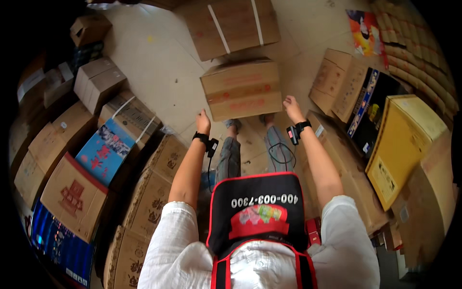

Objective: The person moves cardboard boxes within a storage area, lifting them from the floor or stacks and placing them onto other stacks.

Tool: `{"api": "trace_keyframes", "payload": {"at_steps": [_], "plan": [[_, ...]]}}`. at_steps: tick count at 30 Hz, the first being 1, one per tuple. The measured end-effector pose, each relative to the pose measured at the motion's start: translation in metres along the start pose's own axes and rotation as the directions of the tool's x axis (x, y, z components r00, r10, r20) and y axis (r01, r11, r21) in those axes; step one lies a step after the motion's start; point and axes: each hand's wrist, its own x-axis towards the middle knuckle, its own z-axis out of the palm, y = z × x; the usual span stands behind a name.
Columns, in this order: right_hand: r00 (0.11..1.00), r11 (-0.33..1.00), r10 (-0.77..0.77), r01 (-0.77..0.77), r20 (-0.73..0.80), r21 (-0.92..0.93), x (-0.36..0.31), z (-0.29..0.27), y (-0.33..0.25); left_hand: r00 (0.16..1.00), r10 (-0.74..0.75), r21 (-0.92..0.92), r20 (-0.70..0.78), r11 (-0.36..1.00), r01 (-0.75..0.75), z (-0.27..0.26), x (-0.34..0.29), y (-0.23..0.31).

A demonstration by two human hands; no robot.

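Observation:
A brown cardboard box (243, 94) with red print and a tape strip lies just in front of my feet and hides my toes. By its near left corner is my left hand (203, 123), a small gap between them. That hand's fingers point forward, loosely bent and partly hidden. My right hand (293, 109) hovers just off the box's right side, fingers apart and slightly bent, holding nothing. Dark bands with small devices are strapped to both wrists. Beyond this box stands a larger cardboard carton (232, 26) with two white straps.
Stacked cartons line my left, among them a blue box (107, 150) and a brown carton (73, 195). On the right are open cardboard (338, 83), a black box (374, 108) and a yellow carton (399, 149). Tiled floor (154, 58) shows between the rows.

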Motion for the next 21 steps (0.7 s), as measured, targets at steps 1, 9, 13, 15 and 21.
{"api": "trace_keyframes", "payload": {"at_steps": [1,9,13,15,21], "plan": [[1.0,1.0,0.007,-0.007,0.004,-0.004,0.015,0.014,0.005,0.979,0.181,0.128,-0.094,0.977,-0.169,0.021,0.026,-0.006],[0.974,0.934,0.101,-0.163,-0.2,-0.319,0.057,0.083,-0.005,0.92,-0.219,0.212,-0.326,0.931,0.297,0.112,0.089,0.003],[0.924,0.944,0.131,-0.228,-0.36,-0.24,0.047,0.107,-0.015,0.901,-0.115,0.213,-0.419,0.952,0.221,0.115,0.09,-0.006],[0.937,0.958,0.134,-0.206,-0.323,-0.198,0.04,0.114,-0.015,0.907,-0.098,0.225,-0.409,0.952,0.205,0.108,0.097,-0.006],[0.982,0.978,-0.015,-0.024,-0.186,-0.206,-0.033,0.135,-0.03,0.944,-0.044,0.256,-0.328,0.957,0.134,0.061,0.128,-0.016]]}}
